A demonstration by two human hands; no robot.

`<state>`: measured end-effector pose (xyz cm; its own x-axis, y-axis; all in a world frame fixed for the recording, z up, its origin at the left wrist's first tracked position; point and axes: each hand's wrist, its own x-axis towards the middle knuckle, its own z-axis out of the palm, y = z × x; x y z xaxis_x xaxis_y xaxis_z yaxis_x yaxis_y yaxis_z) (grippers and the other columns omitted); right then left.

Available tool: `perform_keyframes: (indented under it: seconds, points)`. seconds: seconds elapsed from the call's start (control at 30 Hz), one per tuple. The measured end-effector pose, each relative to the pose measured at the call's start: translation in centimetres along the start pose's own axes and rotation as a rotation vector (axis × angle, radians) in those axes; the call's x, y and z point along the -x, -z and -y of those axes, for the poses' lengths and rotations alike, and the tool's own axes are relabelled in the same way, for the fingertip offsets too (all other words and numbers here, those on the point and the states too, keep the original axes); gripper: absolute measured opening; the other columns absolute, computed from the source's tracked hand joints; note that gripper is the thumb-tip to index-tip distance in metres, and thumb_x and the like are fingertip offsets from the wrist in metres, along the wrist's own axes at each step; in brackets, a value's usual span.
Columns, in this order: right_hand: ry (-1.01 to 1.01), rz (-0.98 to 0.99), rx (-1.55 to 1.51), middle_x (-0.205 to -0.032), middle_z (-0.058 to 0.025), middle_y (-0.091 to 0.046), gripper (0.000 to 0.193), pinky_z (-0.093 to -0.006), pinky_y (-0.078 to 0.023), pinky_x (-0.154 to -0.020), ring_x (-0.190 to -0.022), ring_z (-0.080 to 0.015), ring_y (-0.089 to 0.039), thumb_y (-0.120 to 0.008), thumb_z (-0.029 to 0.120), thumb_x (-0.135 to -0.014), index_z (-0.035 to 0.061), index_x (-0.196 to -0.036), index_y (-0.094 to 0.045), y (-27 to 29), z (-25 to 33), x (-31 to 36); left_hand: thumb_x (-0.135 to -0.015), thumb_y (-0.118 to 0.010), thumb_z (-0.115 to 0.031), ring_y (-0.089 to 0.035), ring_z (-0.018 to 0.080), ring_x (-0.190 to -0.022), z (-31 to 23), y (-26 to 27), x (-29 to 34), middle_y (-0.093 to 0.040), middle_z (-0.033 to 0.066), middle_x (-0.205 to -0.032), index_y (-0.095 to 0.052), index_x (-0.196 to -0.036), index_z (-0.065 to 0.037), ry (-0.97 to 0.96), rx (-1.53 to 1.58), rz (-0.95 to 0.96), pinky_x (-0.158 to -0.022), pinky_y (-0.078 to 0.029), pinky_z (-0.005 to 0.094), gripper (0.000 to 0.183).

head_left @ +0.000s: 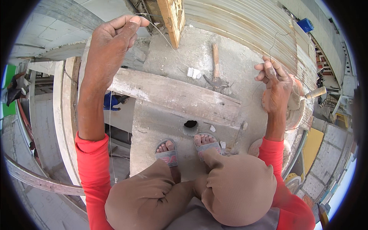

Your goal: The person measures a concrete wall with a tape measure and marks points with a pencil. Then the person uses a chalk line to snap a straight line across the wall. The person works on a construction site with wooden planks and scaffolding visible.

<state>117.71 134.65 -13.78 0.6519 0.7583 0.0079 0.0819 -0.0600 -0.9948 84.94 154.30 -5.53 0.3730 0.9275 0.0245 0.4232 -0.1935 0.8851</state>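
My left hand (115,48) is raised at the upper left, thumb and forefinger pinching a thin pale string (165,36). This string runs down to a small white block (194,73) lying on the concrete. At the right, my right hand (275,82) has its fingers curled in, with a thin bent wire (271,48) standing up from the fingertips. Between my hands a hammer (216,61) with a wooden handle lies on the concrete. Nearer to me, a worn wooden plank (172,96) lies across the slab.
Beside my right wrist stands a bucket (293,101) with a wooden-handled trowel (315,92). A round hole (190,124) opens in the concrete before my sandalled feet. The slab drops off at left, where a person in blue (111,100) shows below. Corrugated sheet (245,23) rises beyond.
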Motion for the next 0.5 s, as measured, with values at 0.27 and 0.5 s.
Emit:
perform_keyframes:
  seconds: [0.27, 0.5]
  points:
    - [-0.386, 0.514, -0.007, -0.076, -0.0022, -0.062, 0.031, -0.0225, -0.027, -0.048, -0.054, -0.003, -0.037, -0.074, 0.016, -0.101, -0.0069, -0.123, -0.076, -1.7, -3.4, 6.7, -0.108, -0.065, -0.031, -0.038, 0.0045, -0.069, 3.2, 2.0, -0.5, -0.045, -0.0087, -0.073, -0.082, -0.113, -0.006, 0.127, 0.005, -0.029, -0.064, -0.03, 0.0232, 0.03]
    - [-0.374, 0.337, -0.184, -0.074, -0.0012, -0.063, 0.026, -0.0224, -0.028, -0.049, -0.055, -0.0026, -0.04, -0.071, 0.014, -0.104, -0.0046, -0.12, -0.079, -6.3, -3.1, 8.3, -0.106, -0.063, -0.022, -0.043, 0.0054, -0.069, 4.7, 0.3, 0.9, -0.061, -0.0041, -0.079, -0.081, -0.112, -0.005, 0.188, -0.045, 0.063, -0.064, -0.038, 0.0267, 0.026]
